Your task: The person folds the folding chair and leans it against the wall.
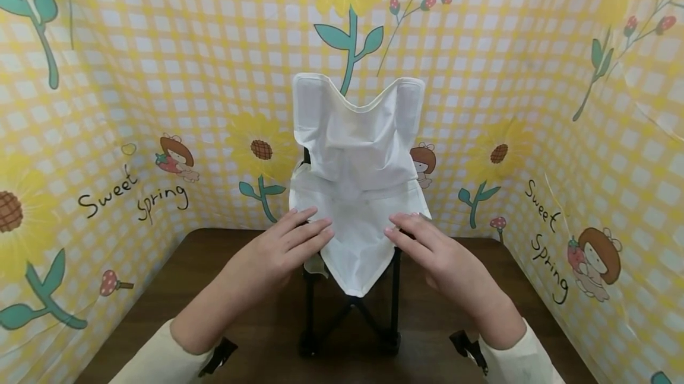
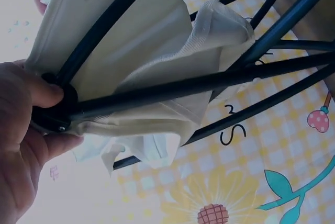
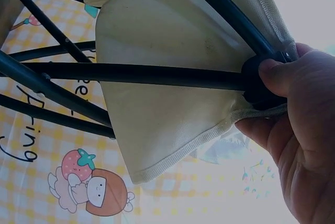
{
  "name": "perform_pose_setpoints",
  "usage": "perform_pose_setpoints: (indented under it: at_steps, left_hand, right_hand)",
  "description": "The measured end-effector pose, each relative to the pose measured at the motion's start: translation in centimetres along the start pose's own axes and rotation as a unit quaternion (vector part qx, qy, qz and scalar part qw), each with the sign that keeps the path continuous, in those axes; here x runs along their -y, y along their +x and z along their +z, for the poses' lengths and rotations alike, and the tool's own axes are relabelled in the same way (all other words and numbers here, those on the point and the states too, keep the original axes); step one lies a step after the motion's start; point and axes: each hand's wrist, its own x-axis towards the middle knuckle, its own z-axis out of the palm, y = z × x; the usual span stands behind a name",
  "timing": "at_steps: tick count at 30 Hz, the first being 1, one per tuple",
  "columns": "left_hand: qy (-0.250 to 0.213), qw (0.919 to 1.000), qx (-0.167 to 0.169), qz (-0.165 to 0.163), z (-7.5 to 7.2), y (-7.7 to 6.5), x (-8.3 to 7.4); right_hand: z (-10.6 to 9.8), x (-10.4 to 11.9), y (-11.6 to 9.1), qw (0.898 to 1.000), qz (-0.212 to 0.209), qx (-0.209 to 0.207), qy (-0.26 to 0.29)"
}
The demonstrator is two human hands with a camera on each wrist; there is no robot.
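A small folding chair with a white fabric seat and back point(image 1: 355, 152) stands on the dark table, its crossed black legs point(image 1: 395, 289) spread below. My left hand point(image 1: 285, 247) grips the left front corner of the seat, fingers lying over the fabric. From beneath, the left wrist view shows that thumb against a black corner joint point(image 2: 56, 103). On the opposite corner, my right hand point(image 1: 435, 253) holds on the same way. Its thumb presses a matching black joint point(image 3: 261, 80) in the right wrist view. The underside of the cloth point(image 3: 167, 109) hangs between the tubes.
The dark brown wooden table point(image 1: 214, 313) carries the chair. Yellow checked cloth point(image 1: 203, 45) with flowers and "Sweet spring" lettering walls in the back and both sides. Black straps point(image 1: 218, 355) show at the white sleeves point(image 1: 165, 354).
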Motion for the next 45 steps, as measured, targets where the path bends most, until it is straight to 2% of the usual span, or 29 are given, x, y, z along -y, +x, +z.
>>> perform_pose_setpoints:
  at_steps: [3, 7, 11, 15, 20, 24, 33, 41, 45]
  left_hand:
    - [-0.006, 0.9999, -0.007, 0.004, 0.1, 0.0, 0.2]
    - [-0.022, 0.9991, -0.037, 0.001, 0.6, -0.3, 0.2]
    - [-0.01, 0.9972, -0.074, 0.001, 1.1, -0.4, 0.0]
    - [0.004, 0.9951, -0.099, 0.001, 1.4, -0.2, -0.4]
    - [0.011, 0.9967, -0.08, 0.004, 0.9, -0.2, -0.7]
    - [0.018, 0.9973, -0.07, 0.011, 0.6, -0.1, -0.7]
    - [0.029, 0.9965, -0.078, 0.011, 0.9, 0.2, -0.5]
    - [0.025, 0.9977, -0.063, -0.002, 0.9, 0.4, -0.3]
    - [0.027, 0.9971, -0.071, 0.004, 0.9, 0.7, -0.3]
  right_hand:
    - [-0.1, -0.1, -0.2, 1.0, 0.008, -0.008, -0.011]
    - [0.0, 0.0, -0.4, 0.999, 0.02, -0.031, -0.03]
    - [0.0, 0.1, -0.4, 0.998, 0.023, -0.053, -0.038]
    - [-0.3, 0.0, -0.4, 0.998, 0.014, -0.052, -0.039]
    - [-0.6, -0.1, -0.6, 0.999, 0.003, -0.037, -0.029]
    - [-0.5, -0.1, -0.7, 0.999, 0.003, -0.046, -0.021]
    - [0.3, 0.2, 0.2, 0.997, 0.008, -0.069, -0.023]
    - [0.4, 0.4, 1.0, 0.997, 0.009, -0.073, -0.027]
    - [0.5, 0.4, 1.2, 0.997, 0.008, -0.068, -0.025]
